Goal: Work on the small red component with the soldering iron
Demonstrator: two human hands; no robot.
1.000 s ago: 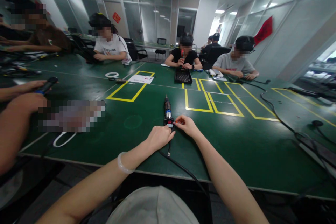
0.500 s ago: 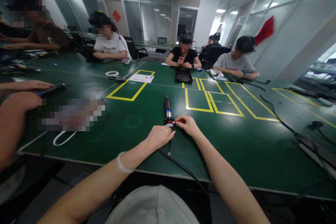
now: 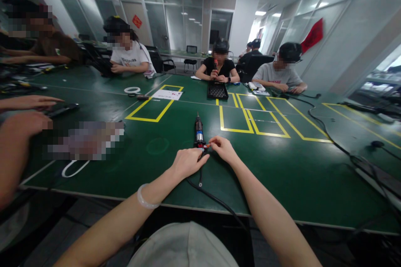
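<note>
On the green table lies what looks like an electric screwdriver [image 3: 199,130], its tip pointing away from me and its casing opened, with a silver and blue motor section exposed. My left hand [image 3: 189,162] is closed on its near end, fingers curled over the parts there. My right hand [image 3: 222,149] pinches a small orange-red piece, perhaps a wire [image 3: 208,145], at the right side of that end. A black cable [image 3: 216,197] runs from beneath my left hand over the table edge. A thin lead with a ring terminal [image 3: 200,184] hangs beside it.
Yellow tape outlines [image 3: 236,130] mark the table. Beyond them, a person works over a black tray [image 3: 217,91]. To my left are another person's hands [image 3: 28,123] near a dark device [image 3: 64,109] and a blurred-out bag-like item [image 3: 87,139]. Cables [image 3: 332,137] cross the right side.
My right fingertips have shifted slightly, and an orange-red piece now shows between them. My left hand stays on the screwdriver's near end. The view has moved a little.
</note>
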